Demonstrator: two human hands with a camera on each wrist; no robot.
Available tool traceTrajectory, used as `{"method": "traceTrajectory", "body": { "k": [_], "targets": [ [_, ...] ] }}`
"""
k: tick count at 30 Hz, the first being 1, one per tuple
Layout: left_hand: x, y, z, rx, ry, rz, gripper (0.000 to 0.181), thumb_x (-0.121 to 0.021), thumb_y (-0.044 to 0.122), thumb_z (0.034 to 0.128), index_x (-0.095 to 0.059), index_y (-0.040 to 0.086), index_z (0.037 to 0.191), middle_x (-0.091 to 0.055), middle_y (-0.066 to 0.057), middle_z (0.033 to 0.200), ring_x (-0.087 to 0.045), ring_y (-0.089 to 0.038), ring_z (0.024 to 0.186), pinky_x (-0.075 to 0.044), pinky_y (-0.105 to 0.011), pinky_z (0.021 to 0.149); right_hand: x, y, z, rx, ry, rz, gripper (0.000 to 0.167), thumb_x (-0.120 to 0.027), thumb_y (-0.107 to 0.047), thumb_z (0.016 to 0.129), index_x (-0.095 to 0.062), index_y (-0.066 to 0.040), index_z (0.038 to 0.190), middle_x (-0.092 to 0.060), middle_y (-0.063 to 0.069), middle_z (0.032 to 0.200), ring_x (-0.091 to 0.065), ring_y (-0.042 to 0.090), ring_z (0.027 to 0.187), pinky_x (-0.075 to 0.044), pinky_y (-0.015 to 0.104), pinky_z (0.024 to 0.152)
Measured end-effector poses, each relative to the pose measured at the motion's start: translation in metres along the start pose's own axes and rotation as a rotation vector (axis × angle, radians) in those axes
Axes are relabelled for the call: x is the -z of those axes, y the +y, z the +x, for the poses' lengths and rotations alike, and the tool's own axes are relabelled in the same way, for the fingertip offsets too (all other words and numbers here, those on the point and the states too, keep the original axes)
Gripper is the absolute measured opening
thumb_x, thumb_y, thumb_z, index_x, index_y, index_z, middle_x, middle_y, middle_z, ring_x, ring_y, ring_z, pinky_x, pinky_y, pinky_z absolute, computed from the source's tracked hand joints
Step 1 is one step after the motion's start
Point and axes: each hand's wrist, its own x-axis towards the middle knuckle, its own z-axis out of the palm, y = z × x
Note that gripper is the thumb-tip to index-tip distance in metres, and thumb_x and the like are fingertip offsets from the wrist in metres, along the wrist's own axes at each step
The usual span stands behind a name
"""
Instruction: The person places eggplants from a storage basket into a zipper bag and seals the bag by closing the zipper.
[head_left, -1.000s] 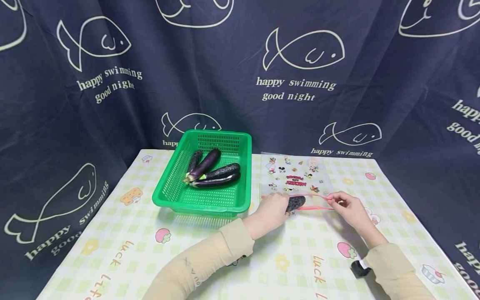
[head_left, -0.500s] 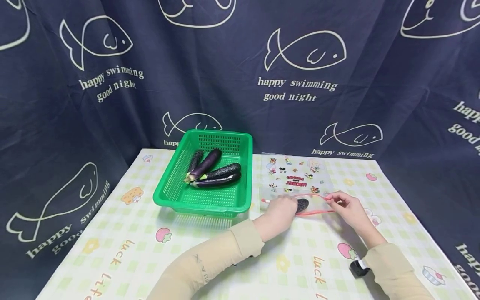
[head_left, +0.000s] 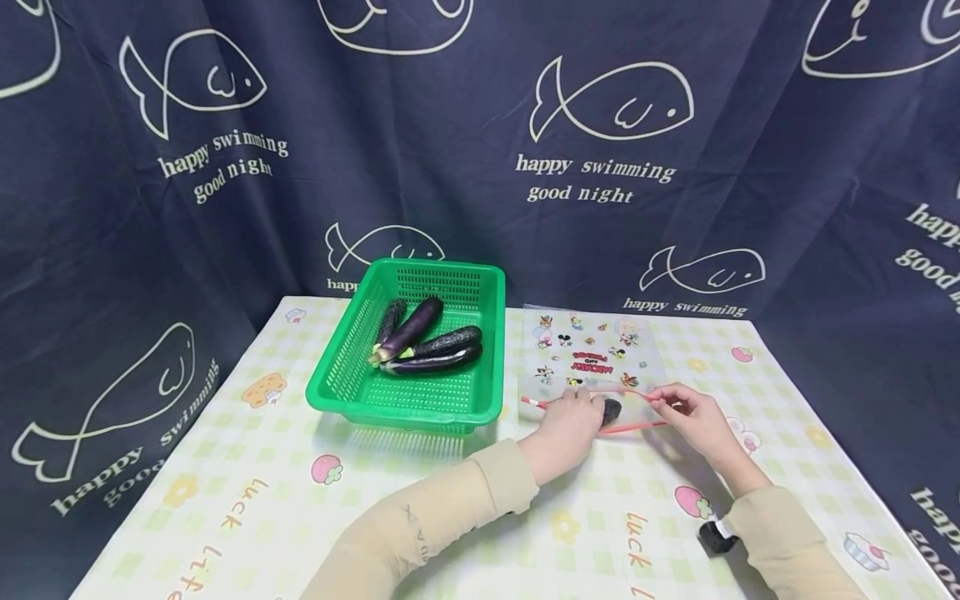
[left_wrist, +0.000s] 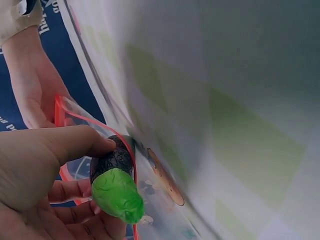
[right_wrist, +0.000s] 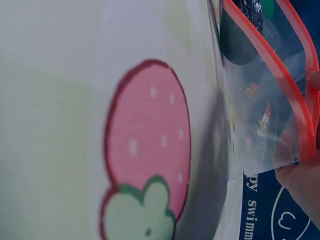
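A dark, wrinkled eggplant with a green cap lies partly within the mouth of a clear zip bag with cartoon prints and a red-edged opening. My left hand grips it near the cap; in the left wrist view the thumb presses on the dark eggplant, the fingers lying beneath. At the right corner of the mouth, my right hand pinches the bag's red edge. The right wrist view shows the red edges spread apart, and the eggplant's blunt dark end inside the clear film.
Left of the bag stands a green perforated basket with two smooth purple eggplants and two dark, wrinkled ones. Both it and the bag rest on a checked, printed tablecloth. A dark blue curtain hangs behind the table.
My left hand has moved right and slightly down with the eggplant, from the bag's left end into its mouth. The mouth has widened. My right hand keeps its place at the corner.
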Motion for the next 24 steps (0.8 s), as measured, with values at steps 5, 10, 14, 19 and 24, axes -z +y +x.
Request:
{"method": "traceTrajectory", "body": {
  "k": [5,10,14,19,24],
  "targets": [
    [0.000,0.002,0.000,0.009,0.006,0.034,0.022,-0.061,0.024,0.0890,-0.059,0.016,0.110,-0.060,-0.001,0.098,-0.058,-0.012,0.080,-0.050,-0.024,0.053,-0.001,0.000,0.000,-0.007,-0.001,-0.002,0.014,-0.064,-0.010,0.088,-0.066,-0.001,0.098,-0.065,-0.009,0.084,-0.056,0.000,0.071,-0.044,0.013,0.065],
    [-0.002,0.002,-0.003,-0.008,-0.005,0.037,0.024,-0.058,0.023,0.0906,-0.057,0.017,0.114,-0.060,-0.001,0.102,-0.057,-0.013,0.086,-0.051,-0.024,0.055,-0.001,-0.004,-0.001,-0.001,0.000,-0.008,0.013,-0.065,-0.010,0.088,-0.066,-0.001,0.098,-0.066,0.000,0.083,-0.055,0.000,0.071,-0.043,0.013,0.065],
    [-0.002,0.001,-0.009,-0.055,0.011,0.026,0.020,-0.058,0.021,0.0910,-0.054,0.018,0.110,-0.058,-0.001,0.102,-0.057,-0.014,0.089,-0.051,-0.024,0.052,0.000,-0.006,-0.002,0.002,0.003,-0.011,0.013,-0.065,-0.010,0.087,-0.067,-0.002,0.098,-0.066,0.000,0.083,-0.055,0.000,0.071,-0.043,0.013,0.065],
    [0.001,-0.001,-0.020,-0.084,0.059,0.013,0.019,-0.057,0.021,0.0922,-0.048,0.018,0.109,-0.055,-0.001,0.103,-0.056,-0.014,0.090,-0.050,-0.023,0.054,0.000,-0.003,-0.003,0.004,0.004,-0.025,0.012,-0.065,-0.011,0.088,-0.066,-0.002,0.097,-0.066,-0.004,0.084,-0.055,-0.003,0.072,-0.043,0.011,0.067],
    [0.006,-0.006,-0.033,-0.110,0.089,0.017,0.020,-0.057,0.023,0.0925,-0.050,0.017,0.110,-0.056,-0.003,0.107,-0.059,-0.015,0.091,-0.053,-0.025,0.063,0.000,0.000,-0.002,0.010,0.007,-0.023,0.011,-0.065,-0.010,0.088,-0.067,-0.003,0.096,-0.066,-0.009,0.083,-0.056,-0.002,0.071,-0.043,0.011,0.066]
  ]
}}
